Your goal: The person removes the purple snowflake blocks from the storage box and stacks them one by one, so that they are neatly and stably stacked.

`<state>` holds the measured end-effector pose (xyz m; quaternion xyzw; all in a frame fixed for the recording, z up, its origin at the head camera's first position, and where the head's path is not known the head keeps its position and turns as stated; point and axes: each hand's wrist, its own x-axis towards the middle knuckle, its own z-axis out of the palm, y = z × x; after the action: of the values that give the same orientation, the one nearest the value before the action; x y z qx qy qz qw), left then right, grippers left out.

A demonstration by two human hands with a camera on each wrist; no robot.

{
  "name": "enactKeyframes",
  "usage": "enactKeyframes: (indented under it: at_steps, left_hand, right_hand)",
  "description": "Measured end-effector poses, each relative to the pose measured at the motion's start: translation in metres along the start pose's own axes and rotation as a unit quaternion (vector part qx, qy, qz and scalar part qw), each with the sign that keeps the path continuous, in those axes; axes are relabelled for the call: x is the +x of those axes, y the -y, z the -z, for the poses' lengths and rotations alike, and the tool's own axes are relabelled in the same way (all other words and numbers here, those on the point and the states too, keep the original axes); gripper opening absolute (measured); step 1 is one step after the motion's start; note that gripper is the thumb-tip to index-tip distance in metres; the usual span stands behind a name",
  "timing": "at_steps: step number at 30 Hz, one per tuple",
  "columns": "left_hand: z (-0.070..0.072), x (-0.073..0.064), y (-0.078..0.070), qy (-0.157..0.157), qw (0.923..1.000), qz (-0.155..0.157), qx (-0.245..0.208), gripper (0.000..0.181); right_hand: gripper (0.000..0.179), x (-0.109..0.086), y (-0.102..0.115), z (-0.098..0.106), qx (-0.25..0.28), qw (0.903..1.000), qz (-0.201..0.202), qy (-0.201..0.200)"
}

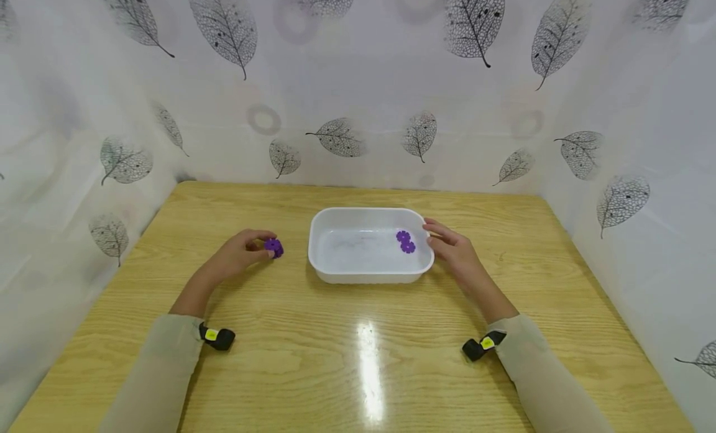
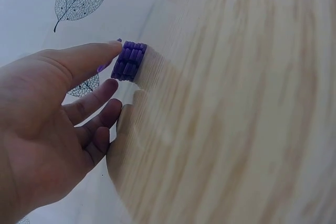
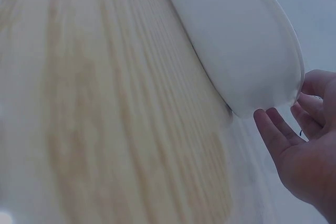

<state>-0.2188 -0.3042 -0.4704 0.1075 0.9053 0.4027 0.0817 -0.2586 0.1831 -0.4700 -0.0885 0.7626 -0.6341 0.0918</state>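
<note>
My left hand [image 1: 246, 250] pinches a purple flower-shaped piece [image 1: 273, 244] between thumb and index finger, left of the basin. Beside the thumb tip in the left wrist view is a short stack of purple notched pieces [image 2: 129, 61]; the other fingers curl loosely below it. My right hand [image 1: 455, 253] holds the right end of a white rectangular basin [image 1: 369, 278], fingertips at its rim and outer wall. Inside the basin, near its right end, lie two purple flower-shaped pieces [image 1: 408, 247] close together.
The basin stands on a wood-grain table [image 1: 291, 358], toward its far side. A pale curtain [image 1: 358, 79] printed with dark leaves encloses the back and both sides. Each wrist wears a small black camera [image 1: 225, 339] on a strap.
</note>
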Motion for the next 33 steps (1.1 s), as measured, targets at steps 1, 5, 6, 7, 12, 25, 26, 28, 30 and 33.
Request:
enactKeyframes:
  at_steps: [1, 5, 6, 7, 12, 25, 26, 28, 30, 33]
  left_hand:
    - [0.0, -0.0001, 0.0001, 0.0, 1.0, -0.002, 0.0, 0.048]
    - [0.0, -0.0004, 0.0004, 0.0, 0.9999, -0.01, 0.002, 0.048]
    - [-0.0001, -0.0006, 0.0003, 0.0, 1.0, -0.009, 0.001, 0.047]
    - [-0.0002, -0.0007, 0.0001, 0.0, 1.0, -0.009, 0.002, 0.047]
    - [-0.0007, -0.0008, -0.0007, 0.0, 0.9999, -0.004, 0.01, 0.046]
    - [-0.0008, -0.001, -0.0012, 0.002, 0.9999, 0.003, 0.012, 0.05]
    - [-0.0009, -0.001, -0.0008, 0.004, 0.9999, 0.004, 0.01, 0.051]
    - [-0.001, -0.0007, -0.0002, 0.006, 0.9999, 0.006, 0.008, 0.052]
    - [-0.0012, -0.0003, 0.0007, 0.006, 0.9999, 0.007, 0.008, 0.052]
    - [-0.0015, 0.0002, 0.0015, 0.006, 0.9999, 0.007, 0.008, 0.052]
  right_hand:
    - [0.047, 0.0001, 0.0002, 0.0, 0.001, 1.0, 0.0, -0.001]
    - [0.047, 0.0003, -0.0002, -0.0001, 0.006, 1.0, -0.002, -0.003]
    - [0.047, 0.0003, -0.0005, -0.0001, 0.007, 1.0, -0.002, -0.005]
    - [0.047, 0.0002, -0.0006, -0.0003, 0.009, 0.9999, -0.003, -0.005]
    - [0.047, 0.0007, -0.0011, -0.0006, 0.015, 0.9999, -0.005, -0.006]
    - [0.048, 0.0019, -0.0012, -0.0001, 0.012, 0.9999, -0.01, -0.002]
    - [0.048, 0.0014, -0.0006, -0.0001, 0.013, 0.9999, -0.011, 0.0]
    - [0.049, 0.0005, 0.0005, -0.0006, 0.014, 0.9998, -0.012, 0.001]
    - [0.049, 0.0002, 0.0007, -0.0008, 0.016, 0.9998, -0.011, -0.001]
    - [0.047, -0.0003, 0.0009, -0.0011, 0.016, 0.9998, -0.01, -0.005]
